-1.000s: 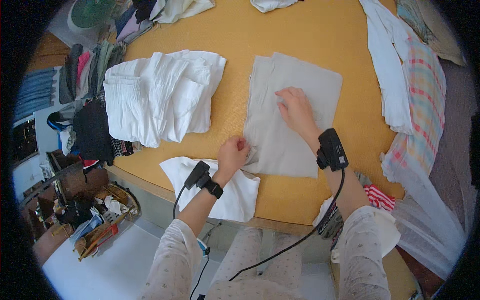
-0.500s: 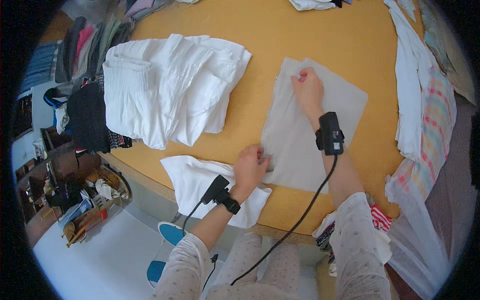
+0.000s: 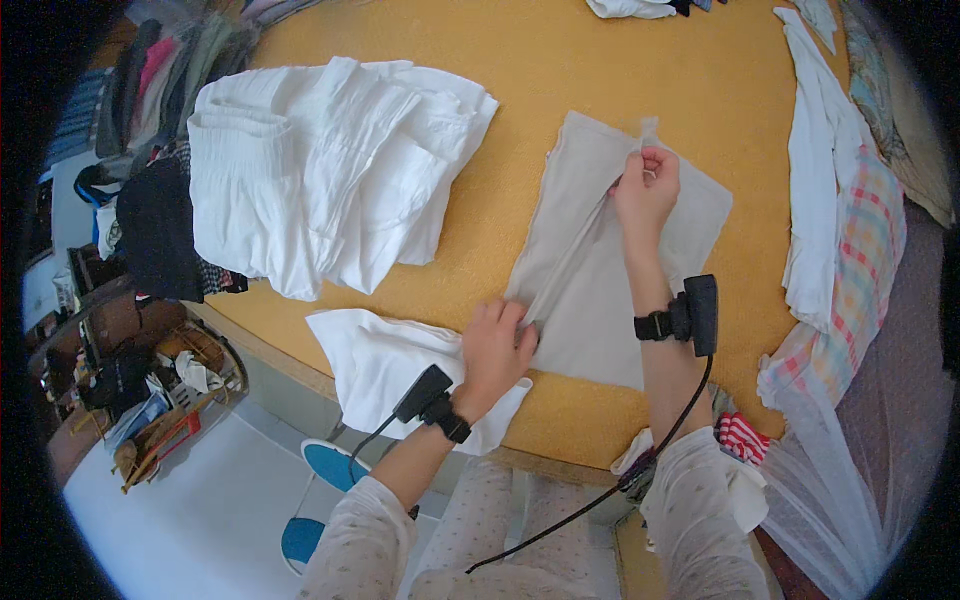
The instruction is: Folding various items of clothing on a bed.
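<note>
A light grey cloth (image 3: 600, 310) lies flat on the mustard-yellow covered surface, in front of me and to the right. My right hand (image 3: 648, 195) pinches its lifted edge near the far end, and a narrow fold runs from there down toward my left hand (image 3: 495, 345). The left fingers are closed on the same edge at the cloth's near left corner. Beneath and beside the left hand lies a small folded white cloth (image 3: 375, 365) at the front edge. Farther left rests a large folded white garment (image 3: 330, 170) with a gathered band.
Dark clothes (image 3: 160, 235) pile up at the left edge. A white cloth (image 3: 810, 190) and a plaid cloth (image 3: 870, 240) lie along the right. Near the right forearm sits a red-striped cloth (image 3: 742, 438). Below the front edge stands a blue-seated chair (image 3: 335, 463).
My right hand has moved slightly right and nearer, drawing the grey cloth's left edge over into a raised diagonal fold. The left hand has shifted slightly nearer, staying at the corner.
</note>
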A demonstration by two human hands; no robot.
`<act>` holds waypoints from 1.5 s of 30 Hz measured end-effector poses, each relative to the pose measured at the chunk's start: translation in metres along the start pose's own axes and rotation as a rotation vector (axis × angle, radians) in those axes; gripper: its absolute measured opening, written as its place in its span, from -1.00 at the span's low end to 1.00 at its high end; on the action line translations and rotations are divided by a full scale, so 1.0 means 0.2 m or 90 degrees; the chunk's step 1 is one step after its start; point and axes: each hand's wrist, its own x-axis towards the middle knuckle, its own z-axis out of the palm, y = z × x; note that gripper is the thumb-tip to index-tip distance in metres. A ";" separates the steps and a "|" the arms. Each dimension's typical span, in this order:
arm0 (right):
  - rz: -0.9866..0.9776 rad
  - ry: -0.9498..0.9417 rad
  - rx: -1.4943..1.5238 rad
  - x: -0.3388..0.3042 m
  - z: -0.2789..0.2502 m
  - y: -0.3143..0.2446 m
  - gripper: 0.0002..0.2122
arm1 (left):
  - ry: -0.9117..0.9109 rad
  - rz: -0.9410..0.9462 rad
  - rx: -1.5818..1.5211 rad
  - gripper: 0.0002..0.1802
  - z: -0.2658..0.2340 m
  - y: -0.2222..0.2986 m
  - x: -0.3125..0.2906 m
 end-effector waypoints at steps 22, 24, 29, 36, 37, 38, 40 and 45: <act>-0.433 -0.591 -0.440 -0.46 -0.96 0.01 -0.63 | -0.091 0.208 -0.056 -0.55 -0.14 -0.11 0.07; -0.426 -0.665 -0.492 -0.57 -0.98 0.00 -0.57 | -0.184 0.399 -0.031 -0.49 -0.14 -0.08 0.09; -0.458 -0.723 -0.660 -0.66 -1.00 0.11 -0.44 | -0.288 0.439 0.026 -0.40 -0.05 -0.09 0.15; -0.354 -0.758 -0.497 -0.63 -1.05 0.13 -0.52 | -0.261 0.561 0.008 -0.55 0.01 0.03 0.27; -0.308 -0.795 -0.440 -0.62 -1.05 0.11 -0.55 | -0.305 0.543 0.005 -0.60 0.02 0.02 0.29; -0.308 -0.796 -0.441 -0.62 -1.07 0.11 -0.55 | -0.350 0.523 0.002 -0.65 0.03 0.01 0.30; -0.038 -0.818 -0.182 -0.60 -1.10 0.06 -0.62 | -0.488 0.429 -0.007 -0.68 0.04 0.03 0.35; 0.430 -0.670 -0.250 -0.25 -1.25 0.27 -0.66 | -0.865 0.028 -0.311 -0.52 0.03 -0.02 0.51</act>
